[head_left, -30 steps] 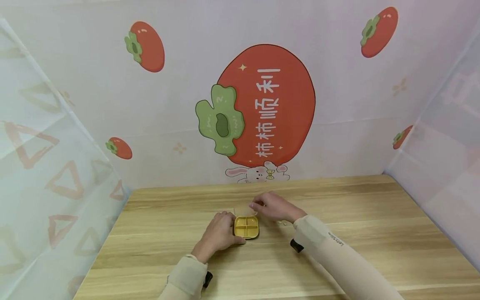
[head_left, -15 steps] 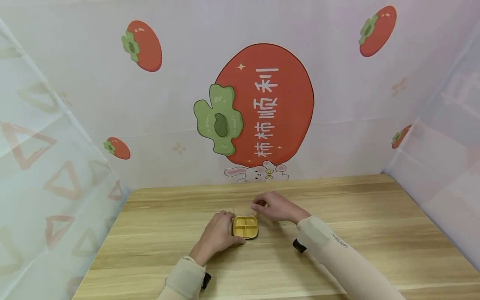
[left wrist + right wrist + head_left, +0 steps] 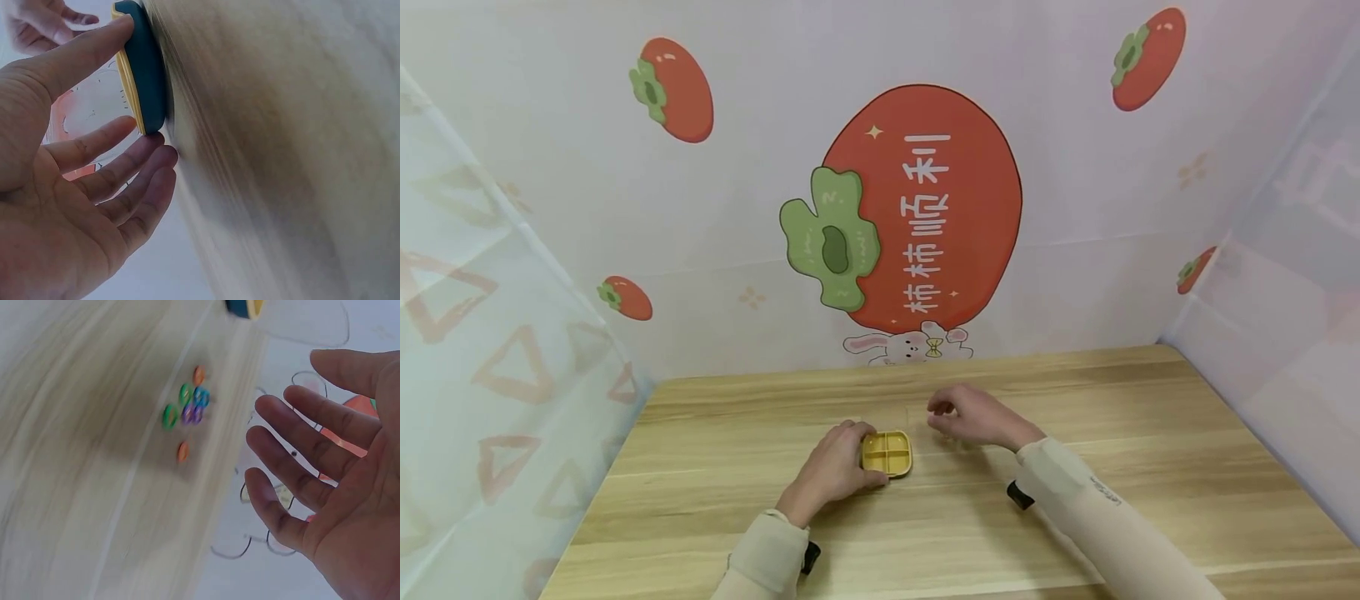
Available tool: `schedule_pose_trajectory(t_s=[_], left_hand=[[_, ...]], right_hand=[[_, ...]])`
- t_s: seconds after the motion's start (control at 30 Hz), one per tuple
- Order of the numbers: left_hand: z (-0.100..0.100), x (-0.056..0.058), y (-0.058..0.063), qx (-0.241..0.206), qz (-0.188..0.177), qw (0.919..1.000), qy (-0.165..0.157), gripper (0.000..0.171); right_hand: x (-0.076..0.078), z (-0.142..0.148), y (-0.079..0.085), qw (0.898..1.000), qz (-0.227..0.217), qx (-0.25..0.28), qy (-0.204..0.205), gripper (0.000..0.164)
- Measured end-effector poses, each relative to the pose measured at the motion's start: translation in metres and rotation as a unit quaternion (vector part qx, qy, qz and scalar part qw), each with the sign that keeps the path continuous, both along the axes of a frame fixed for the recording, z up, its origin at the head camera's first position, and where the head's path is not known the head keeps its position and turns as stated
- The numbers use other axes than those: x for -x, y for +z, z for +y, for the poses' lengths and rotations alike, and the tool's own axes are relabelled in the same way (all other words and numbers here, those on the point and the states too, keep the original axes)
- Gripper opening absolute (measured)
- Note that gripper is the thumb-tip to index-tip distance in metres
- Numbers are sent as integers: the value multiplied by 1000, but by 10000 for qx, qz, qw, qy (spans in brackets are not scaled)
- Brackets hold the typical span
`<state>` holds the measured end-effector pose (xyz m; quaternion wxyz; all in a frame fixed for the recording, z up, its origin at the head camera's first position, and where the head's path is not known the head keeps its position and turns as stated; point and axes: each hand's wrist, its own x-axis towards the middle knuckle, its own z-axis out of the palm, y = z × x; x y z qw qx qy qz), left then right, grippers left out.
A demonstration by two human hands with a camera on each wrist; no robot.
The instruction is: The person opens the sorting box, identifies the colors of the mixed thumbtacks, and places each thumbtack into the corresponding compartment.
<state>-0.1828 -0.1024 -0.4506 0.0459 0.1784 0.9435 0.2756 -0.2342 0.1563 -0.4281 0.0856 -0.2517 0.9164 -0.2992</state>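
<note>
My left hand (image 3: 831, 468) holds a small box (image 3: 887, 454) with a yellow inside split into compartments; no contents show in them. Thumb and fingers grip its opposite ends, and the left wrist view shows the box's dark teal outer side (image 3: 145, 69). A thin transparent lid (image 3: 306, 325) stands out from the box, its outline faint. To the right of the box, my right hand (image 3: 973, 417) hovers over the table with fingers loosely bent, holding nothing. Several small coloured rings (image 3: 187, 412), orange, green, blue and purple, lie below it on the wood.
A wood-grain table (image 3: 737, 500) carries the box and rings. Behind it rises a white backdrop (image 3: 760, 333) printed with persimmons, and patterned sheets (image 3: 497, 292) close off both sides.
My right hand has moved right, away from the box's lid edge. The left hand keeps its grip on the box. The head view has shifted slightly.
</note>
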Motion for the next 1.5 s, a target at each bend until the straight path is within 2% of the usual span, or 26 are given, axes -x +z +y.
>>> schedule_pose_trajectory(t_s=[0.23, 0.47, 0.7, 0.97, 1.27, 1.5], left_hand=[[0, -1, -1, -24, 102, 9999, 17, 67], [-1, -2, -2, 57, 208, 9998, 15, 68], [0, -3, -2, 69, 220, 9997, 68, 68], [1, -3, -1, 70, 248, 9996, 60, 69], [-3, 0, 0, 104, 33, 9999, 2, 71], [-1, 0, 0, 56, -102, 9999, 30, 69]], right_hand=[[-6, 14, -3, 9985, 293, -352, -315, 16], [-15, 23, -6, 9963, 627, -544, -228, 3], [-22, 29, -14, 9933, 775, -855, -37, 14], [-22, 28, -17, 9917, 683, -1079, -171, 11], [-21, 25, -18, 9881, 906, -1236, -130, 19], [-23, 25, -23, 9867, 950, -1292, -261, 23]])
